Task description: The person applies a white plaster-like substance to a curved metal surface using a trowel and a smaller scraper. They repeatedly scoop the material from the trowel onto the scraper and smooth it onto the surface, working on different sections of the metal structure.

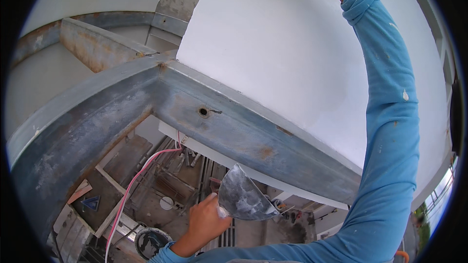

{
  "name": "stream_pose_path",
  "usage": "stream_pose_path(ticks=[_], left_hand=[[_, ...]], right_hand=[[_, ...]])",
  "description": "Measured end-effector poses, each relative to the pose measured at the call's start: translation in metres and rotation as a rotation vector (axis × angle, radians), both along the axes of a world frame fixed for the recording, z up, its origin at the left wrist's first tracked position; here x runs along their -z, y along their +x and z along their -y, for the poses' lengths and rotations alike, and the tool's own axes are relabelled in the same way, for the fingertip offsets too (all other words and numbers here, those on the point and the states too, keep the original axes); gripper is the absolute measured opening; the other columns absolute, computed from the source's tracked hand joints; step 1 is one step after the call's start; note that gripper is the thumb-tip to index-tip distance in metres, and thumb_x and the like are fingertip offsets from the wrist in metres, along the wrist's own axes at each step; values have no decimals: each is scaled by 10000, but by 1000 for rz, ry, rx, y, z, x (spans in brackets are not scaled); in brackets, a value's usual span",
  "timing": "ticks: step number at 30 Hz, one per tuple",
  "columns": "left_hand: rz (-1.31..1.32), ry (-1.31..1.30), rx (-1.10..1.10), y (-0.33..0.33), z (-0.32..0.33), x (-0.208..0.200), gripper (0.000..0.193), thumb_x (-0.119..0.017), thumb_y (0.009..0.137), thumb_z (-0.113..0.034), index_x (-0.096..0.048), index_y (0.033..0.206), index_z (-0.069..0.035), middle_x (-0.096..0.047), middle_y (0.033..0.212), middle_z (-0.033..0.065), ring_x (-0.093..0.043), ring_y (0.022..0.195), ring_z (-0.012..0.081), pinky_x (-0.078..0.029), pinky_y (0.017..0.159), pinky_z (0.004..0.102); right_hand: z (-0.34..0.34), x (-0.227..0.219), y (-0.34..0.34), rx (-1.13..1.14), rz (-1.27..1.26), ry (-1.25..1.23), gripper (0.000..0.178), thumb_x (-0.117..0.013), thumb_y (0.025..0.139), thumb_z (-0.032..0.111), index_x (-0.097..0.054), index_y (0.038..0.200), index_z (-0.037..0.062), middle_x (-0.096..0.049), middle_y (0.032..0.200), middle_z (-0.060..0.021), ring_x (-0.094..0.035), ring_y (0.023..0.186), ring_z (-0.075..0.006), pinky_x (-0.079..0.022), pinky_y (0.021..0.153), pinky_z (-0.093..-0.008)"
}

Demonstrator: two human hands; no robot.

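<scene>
My left hand (pixel 207 220) is closed round the white-smeared grip of a grey half-round putty plate (pixel 243 196), held low in the view with its flat face showing pale smears. The plate hangs just below a grey steel beam (pixel 229 131), apart from it. My right arm (pixel 390 102), in a blue sleeve spotted with white, reaches up across a smooth white wall panel (pixel 282 48). Its bare wrist shows at the upper edge; the hand is cut off there, so whatever it touches or holds is hidden.
Another steel beam (pixel 92 117) meets the first at a corner, with a rusty crosspiece (pixel 100 44) behind. A pink and white cable (pixel 129 190) hangs down past the beam. Far below lie a cluttered floor with boards, a dark bucket (pixel 152 242) and a blue triangular object (pixel 91 203).
</scene>
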State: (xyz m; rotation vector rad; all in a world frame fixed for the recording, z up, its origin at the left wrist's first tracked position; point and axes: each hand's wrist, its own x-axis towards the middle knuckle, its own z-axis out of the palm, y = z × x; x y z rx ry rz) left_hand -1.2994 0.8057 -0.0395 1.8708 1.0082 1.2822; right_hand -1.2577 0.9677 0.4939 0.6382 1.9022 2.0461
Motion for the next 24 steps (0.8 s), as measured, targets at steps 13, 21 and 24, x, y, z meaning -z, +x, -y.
stream_pose_path(ticks=[13, 21, 24], left_hand=[[-86, -17, 54, 43, -2, 2, 335, -700, 699, -204, -657, 993, -50, -657, 934, 130, -652, 859, 405, -501, 718, 513], [-42, -14, 126, 59, 6, -3, 306, -756, 737, -180, -699, 997, -31, -696, 957, 177, -678, 873, 410, -538, 736, 437], [-29, -16, 130, 59, 9, -5, 307, -730, 715, -179, -681, 986, -43, -683, 942, 154, -664, 852, 411, -525, 724, 477]], right_hand=[[77, 28, 107, 22, -271, -50, 605, -473, 780, -186, -730, 1190, 178, -651, 1341, -42, -532, 1319, -205, -179, 1217, -538], [114, 39, 182, 36, -352, -16, 627, -506, 769, -170, -710, 1233, 200, -618, 1392, -8, -493, 1359, -183, -150, 1225, -516], [118, 39, 212, -11, -348, -41, 607, -523, 789, -149, -699, 1251, 203, -609, 1403, 3, -481, 1371, -178, -150, 1226, -510]])
